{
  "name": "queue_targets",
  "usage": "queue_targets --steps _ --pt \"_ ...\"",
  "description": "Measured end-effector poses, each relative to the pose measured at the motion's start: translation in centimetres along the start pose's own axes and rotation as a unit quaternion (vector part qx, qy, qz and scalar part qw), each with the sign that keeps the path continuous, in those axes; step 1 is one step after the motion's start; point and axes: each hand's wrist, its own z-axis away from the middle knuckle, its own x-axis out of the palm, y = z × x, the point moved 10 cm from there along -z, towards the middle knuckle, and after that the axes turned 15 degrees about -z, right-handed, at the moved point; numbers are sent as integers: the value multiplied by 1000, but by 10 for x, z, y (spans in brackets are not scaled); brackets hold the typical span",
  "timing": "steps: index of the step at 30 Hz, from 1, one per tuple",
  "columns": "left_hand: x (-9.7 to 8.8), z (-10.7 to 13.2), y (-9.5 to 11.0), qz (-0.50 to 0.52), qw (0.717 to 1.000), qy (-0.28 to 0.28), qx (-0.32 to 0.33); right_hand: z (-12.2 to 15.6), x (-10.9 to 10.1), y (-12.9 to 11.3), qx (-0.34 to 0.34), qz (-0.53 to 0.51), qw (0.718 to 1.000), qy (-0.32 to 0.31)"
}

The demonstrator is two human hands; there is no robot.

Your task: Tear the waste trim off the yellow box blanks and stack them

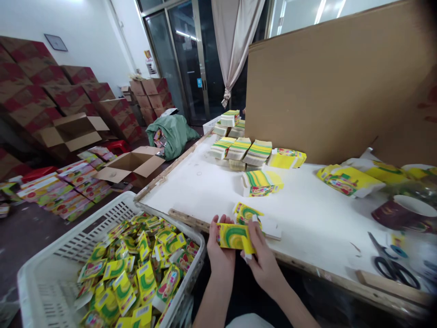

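Between my two hands is a small yellow and green carton (232, 236), held above the table's front edge. My left hand (220, 255) cups its left end, palm up, with the fingers curled behind it. At the carton's right end, where a yellow flap sticks out, my right hand (261, 255) grips with thumb and fingers; white coverings show on some fingertips. Just beyond my hands another yellow carton (246, 212) lies on the white tabletop (184, 191), beside a flat white piece (272, 229). A short stack of flattened cartons (261, 183) rests farther back.
A white plastic basket (112, 210) full of small yellow cartons stands at the left. Bundled flat cartons (241, 150) line the table's back, before a large cardboard sheet (327, 86). Scissors (392, 266), a dark mug (403, 213) and a wooden strip (392, 288) lie at the right.
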Motion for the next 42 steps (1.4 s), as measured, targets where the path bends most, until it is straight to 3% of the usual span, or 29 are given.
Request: queue_targets --steps 3,6,8,12,16,18,20,22,24,25,27,28,29,31,34,36,39,41,42 --pt "-3 -9 4 59 998 13 -20 3 15 -5 -17 68 994 -81" --pt "-6 -11 8 66 997 26 -25 0 16 -4 -19 82 988 -133" --pt "-6 -8 6 71 996 30 -33 -5 11 0 -11 70 989 -126" --pt "-1 0 1 83 996 11 -18 -11 -1 7 19 5 999 -30" --pt "2 5 2 59 998 -1 -7 -9 9 0 32 -28 998 -37" --pt "1 3 13 15 1000 -7 14 -11 12 -1 43 -62 995 -67" --pt "-9 -1 41 -63 994 19 84 -17 4 7 56 -98 991 -73" --pt "-29 0 88 -172 958 95 208 -27 -19 23 66 -73 995 -21" --pt "-45 13 138 -308 865 197 344 -35 -55 39 69 86 990 84" --pt "-51 21 157 -360 810 248 392 -38 -64 44 69 176 977 100" --pt "-55 29 175 -417 738 296 440 -43 -70 53 66 267 956 97" --pt "-55 28 175 -428 728 297 445 -45 -70 56 65 281 953 90" --pt "-54 25 170 -432 735 282 439 -46 -69 58 64 280 954 86" --pt "-49 14 150 -419 777 230 409 -46 -70 59 65 271 956 90" --pt "-38 -2 101 -342 871 130 329 -43 -69 54 74 255 959 103" --pt "-25 -7 65 -280 925 44 254 -38 -62 48 81 190 973 106" --pt "4 -1 17 -189 969 -96 129 -28 -29 35 86 -16 995 38" --pt "22 7 -1 -122 978 -160 57 -17 7 22 104 -155 981 -60" --pt "28 11 -4 -90 980 -175 37 -12 18 15 110 -208 969 -79"
